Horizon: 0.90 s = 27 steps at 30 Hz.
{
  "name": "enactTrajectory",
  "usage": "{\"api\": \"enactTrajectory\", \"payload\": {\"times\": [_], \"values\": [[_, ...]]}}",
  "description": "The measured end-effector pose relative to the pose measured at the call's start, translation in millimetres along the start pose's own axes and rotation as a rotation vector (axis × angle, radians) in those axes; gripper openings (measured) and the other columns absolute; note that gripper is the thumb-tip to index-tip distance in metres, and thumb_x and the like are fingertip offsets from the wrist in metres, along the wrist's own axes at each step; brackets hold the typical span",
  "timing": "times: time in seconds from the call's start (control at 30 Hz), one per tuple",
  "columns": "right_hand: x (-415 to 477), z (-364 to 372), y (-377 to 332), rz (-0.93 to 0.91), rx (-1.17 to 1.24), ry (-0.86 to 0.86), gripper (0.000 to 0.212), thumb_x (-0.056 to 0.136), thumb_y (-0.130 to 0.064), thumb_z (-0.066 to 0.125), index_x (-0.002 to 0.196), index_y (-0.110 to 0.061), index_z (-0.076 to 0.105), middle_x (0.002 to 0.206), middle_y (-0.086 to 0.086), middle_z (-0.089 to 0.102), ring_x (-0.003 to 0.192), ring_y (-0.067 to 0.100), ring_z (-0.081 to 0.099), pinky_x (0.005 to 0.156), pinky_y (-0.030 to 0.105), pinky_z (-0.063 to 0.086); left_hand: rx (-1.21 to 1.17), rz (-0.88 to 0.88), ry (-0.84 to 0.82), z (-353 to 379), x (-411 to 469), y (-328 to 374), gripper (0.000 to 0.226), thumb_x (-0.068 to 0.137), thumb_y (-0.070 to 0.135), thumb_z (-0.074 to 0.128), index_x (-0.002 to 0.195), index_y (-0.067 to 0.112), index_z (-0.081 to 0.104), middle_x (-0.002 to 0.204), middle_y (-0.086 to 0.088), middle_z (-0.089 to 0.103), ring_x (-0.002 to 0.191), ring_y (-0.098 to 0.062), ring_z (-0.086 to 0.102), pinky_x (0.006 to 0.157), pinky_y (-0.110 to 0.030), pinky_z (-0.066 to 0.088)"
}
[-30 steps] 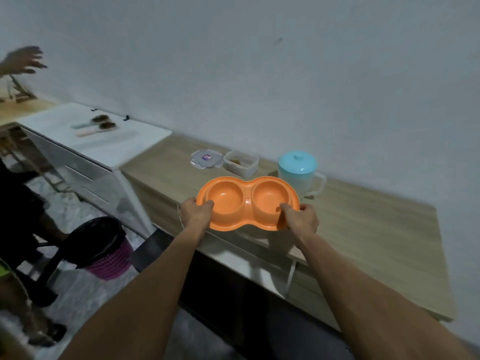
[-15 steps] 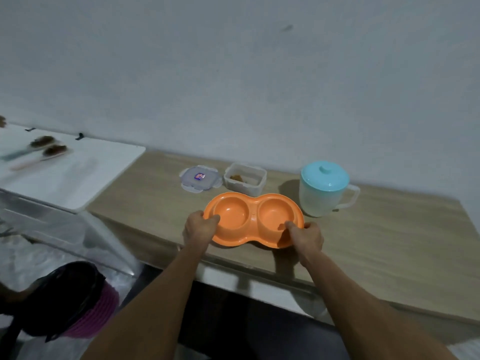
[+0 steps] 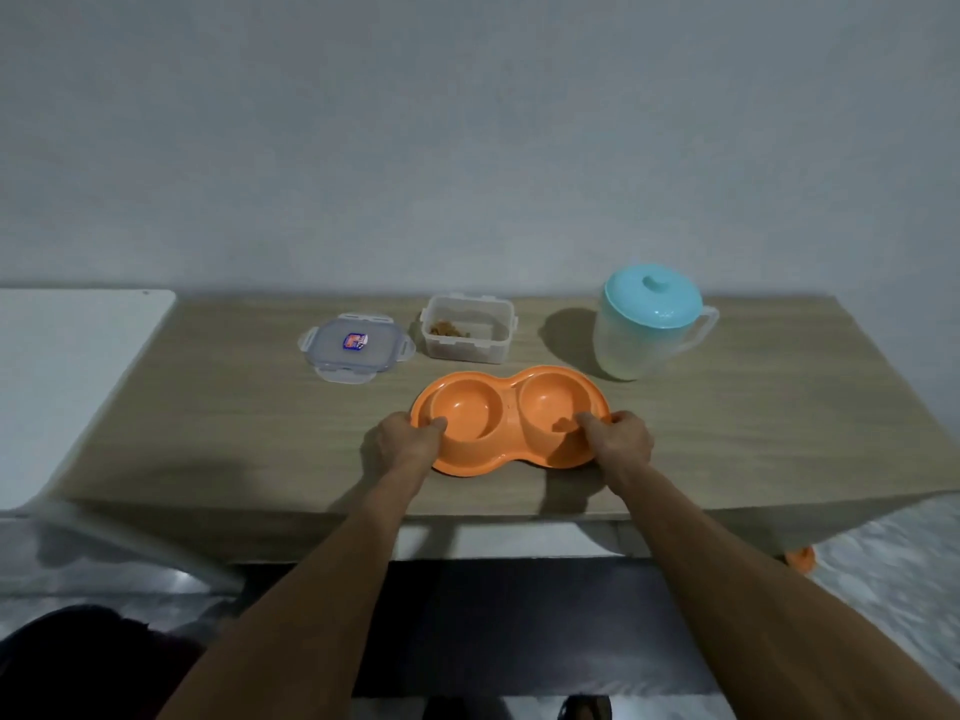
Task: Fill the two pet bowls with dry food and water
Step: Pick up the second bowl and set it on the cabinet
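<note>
One glossy orange plastic double bowl [image 3: 511, 407], with two round wells, lies on the matte wood-grain table [image 3: 234, 423]. The left hand [image 3: 408, 441] and right hand [image 3: 621, 439] each grip one end, thumbs hooked over the rim. Just behind it stands one clear rectangular tub [image 3: 467, 335] of brown kibble, behind-left one flat clip lid [image 3: 356, 350], behind-right one frosted jug [image 3: 649, 324] capped in turquoise.
</note>
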State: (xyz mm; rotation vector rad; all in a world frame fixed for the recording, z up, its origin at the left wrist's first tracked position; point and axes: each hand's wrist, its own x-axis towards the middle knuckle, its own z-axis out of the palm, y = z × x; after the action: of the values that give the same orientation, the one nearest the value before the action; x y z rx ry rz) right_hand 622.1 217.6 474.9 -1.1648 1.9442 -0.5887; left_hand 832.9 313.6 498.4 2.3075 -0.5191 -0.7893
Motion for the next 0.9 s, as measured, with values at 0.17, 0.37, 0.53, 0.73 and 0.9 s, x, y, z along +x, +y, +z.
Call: {"api": "enactTrajectory", "payload": {"times": [0.17, 0.37, 0.53, 0.73, 0.9], "values": [[4.9, 3.6, -2.9, 0.049, -0.089, 0.000, 0.059, 0.081, -0.046, 0.069, 0.117, 0.000, 0.065, 0.119, 0.023, 0.064, 0.112, 0.039, 0.059, 0.093, 0.041, 0.050, 0.032, 0.050, -0.037, -2.9, 3.9, -3.6, 0.046, 0.087, 0.041, 0.068, 0.117, 0.006, 0.065, 0.118, -0.012, 0.067, 0.109, -0.032, 0.061, 0.074, -0.030, 0.038], [2.3, 15.1, -60.1, -0.150, -0.080, 0.156, 0.052, 0.087, -0.041, 0.059, 0.120, -0.002, 0.061, 0.126, 0.021, 0.053, 0.121, 0.040, 0.051, 0.101, 0.042, 0.041, 0.014, 0.180, -0.094, -4.1, 7.6, -12.2, 0.062, 0.083, 0.051, 0.068, 0.122, 0.004, 0.058, 0.126, -0.014, 0.057, 0.116, -0.029, 0.054, 0.077, -0.030, 0.034], [26.0, 62.2, -112.1, -0.271, -0.014, -0.034, 0.044, 0.086, -0.037, 0.060, 0.101, 0.003, 0.070, 0.103, 0.021, 0.070, 0.104, 0.037, 0.064, 0.087, 0.041, 0.051, 0.131, 0.440, -0.163, -5.1, 8.3, -37.6, 0.094, 0.065, 0.060, 0.079, 0.143, 0.021, 0.041, 0.142, -0.003, 0.044, 0.133, -0.022, 0.040, 0.098, -0.034, 0.037], [39.0, 107.5, -128.3, -0.139, 0.003, -0.164, 0.056, 0.088, -0.039, 0.065, 0.122, 0.007, 0.062, 0.124, 0.022, 0.065, 0.114, 0.037, 0.063, 0.095, 0.043, 0.053, 0.297, 0.531, -0.167, -2.8, 19.3, -45.2, 0.105, 0.068, 0.052, 0.081, 0.152, 0.021, 0.025, 0.154, -0.004, 0.033, 0.142, -0.024, 0.030, 0.114, -0.040, 0.028], [40.1, 111.9, -129.7, -0.038, 0.204, -0.238, 0.022, 0.082, -0.015, 0.067, 0.096, 0.003, 0.063, 0.108, 0.016, 0.065, 0.096, 0.035, 0.066, 0.077, 0.050, 0.060, 0.407, 0.561, -0.170, -3.6, 21.3, -45.7, 0.101, 0.073, 0.050, 0.078, 0.153, 0.018, 0.025, 0.159, -0.003, 0.024, 0.144, -0.024, 0.024, 0.114, -0.035, 0.024]]}}
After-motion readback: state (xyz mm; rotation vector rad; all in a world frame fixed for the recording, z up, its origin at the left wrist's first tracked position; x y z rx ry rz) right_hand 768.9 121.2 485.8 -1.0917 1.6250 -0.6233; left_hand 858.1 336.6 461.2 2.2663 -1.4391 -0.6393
